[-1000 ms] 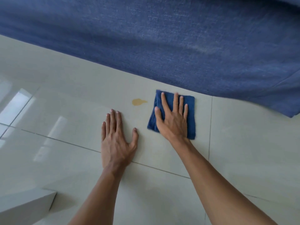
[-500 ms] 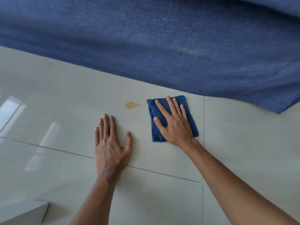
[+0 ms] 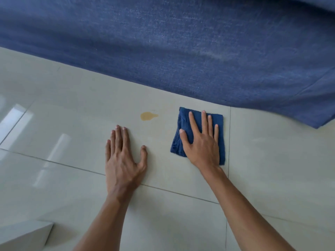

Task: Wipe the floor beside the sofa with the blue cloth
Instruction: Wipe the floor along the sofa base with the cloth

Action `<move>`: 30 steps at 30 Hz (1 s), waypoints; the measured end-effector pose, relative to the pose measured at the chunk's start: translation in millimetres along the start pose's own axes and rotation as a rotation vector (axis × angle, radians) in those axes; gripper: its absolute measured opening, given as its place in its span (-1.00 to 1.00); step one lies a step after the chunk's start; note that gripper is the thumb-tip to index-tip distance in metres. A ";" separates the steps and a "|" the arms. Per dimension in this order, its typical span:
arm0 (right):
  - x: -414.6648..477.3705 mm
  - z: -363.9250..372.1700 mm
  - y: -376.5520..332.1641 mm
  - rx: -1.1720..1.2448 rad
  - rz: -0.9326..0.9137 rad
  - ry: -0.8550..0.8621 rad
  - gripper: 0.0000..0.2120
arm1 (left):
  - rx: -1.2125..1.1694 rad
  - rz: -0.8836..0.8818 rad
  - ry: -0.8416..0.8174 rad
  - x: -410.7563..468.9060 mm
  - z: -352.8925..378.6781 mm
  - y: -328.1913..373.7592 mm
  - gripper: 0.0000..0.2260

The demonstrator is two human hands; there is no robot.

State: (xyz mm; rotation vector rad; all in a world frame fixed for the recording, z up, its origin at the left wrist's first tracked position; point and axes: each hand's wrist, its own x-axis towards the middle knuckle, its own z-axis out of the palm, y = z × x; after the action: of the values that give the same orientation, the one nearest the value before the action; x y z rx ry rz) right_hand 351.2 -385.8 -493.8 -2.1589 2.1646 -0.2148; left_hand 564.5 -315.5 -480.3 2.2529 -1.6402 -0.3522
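A folded blue cloth (image 3: 220, 122) lies flat on the pale tiled floor (image 3: 72, 115), close to the sofa's lower edge. My right hand (image 3: 201, 142) presses down on it with fingers spread. A small yellowish spill (image 3: 147, 116) sits on the tile just left of the cloth, apart from it. My left hand (image 3: 123, 158) rests flat on the bare tile below the spill, holding nothing. The blue fabric sofa (image 3: 181, 48) fills the top of the view.
A white block or furniture corner (image 3: 23, 234) juts in at the bottom left. Grout lines cross the glossy tiles, and window light reflects at the left. The sofa's corner (image 3: 315, 122) ends at the right.
My right hand has shifted the cloth slightly right and straightened it, so the gap to the spill is wider. My left hand stays planted on the tile.
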 end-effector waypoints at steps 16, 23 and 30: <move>-11.5 -11.4 9.0 0.003 -0.177 -0.114 -0.34 | 0.010 -0.002 0.017 -0.7 2.5 0.3 -0.30; -25.1 -19.9 45.5 -0.021 -0.148 -0.126 -0.35 | 0.004 -0.010 0.028 -0.5 -0.6 0.3 -0.29; -15.4 -11.4 12.0 -0.049 -0.105 -0.119 -0.38 | 0.004 -0.007 0.022 -1.4 -2.9 1.3 -0.30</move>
State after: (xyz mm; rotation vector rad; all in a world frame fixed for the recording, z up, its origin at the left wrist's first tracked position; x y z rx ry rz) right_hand 337.7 -369.9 -485.1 -2.2523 2.0165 -0.0382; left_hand 564.0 -314.2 -477.1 2.2575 -1.6237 -0.3252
